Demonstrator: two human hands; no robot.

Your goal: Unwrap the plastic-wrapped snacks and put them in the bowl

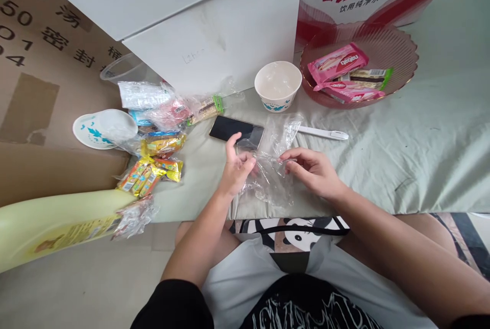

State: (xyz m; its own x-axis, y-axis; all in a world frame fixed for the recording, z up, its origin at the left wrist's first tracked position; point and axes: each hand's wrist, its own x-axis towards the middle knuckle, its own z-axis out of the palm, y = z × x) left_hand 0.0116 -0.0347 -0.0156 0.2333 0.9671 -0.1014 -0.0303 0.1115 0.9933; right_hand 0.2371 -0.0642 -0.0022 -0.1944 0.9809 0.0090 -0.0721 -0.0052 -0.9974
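Note:
A crinkled clear plastic bag (271, 181) is stretched between my two hands above the near part of the cloth. My left hand (234, 173) grips its left side, thumb against the curled fingers, while the index finger points out over a black phone (225, 128). On the other side, the thumb and fingertips of my right hand (316, 172) pinch the bag's edge. Part of the bag covers the phone's right end. Just beyond it lies a white plastic handle-like piece (325, 133), its left end hidden by the film. Nothing inside the bag is visible.
A white paper bowl (278, 86) stands beyond the bag. Right of it, a pink ribbed bowl (406, 71) holds several wrapped snacks. At left are snack packets (163, 143), a tipped paper bowl (92, 130), a yellow bottle (57, 217) and a cardboard box (30, 109).

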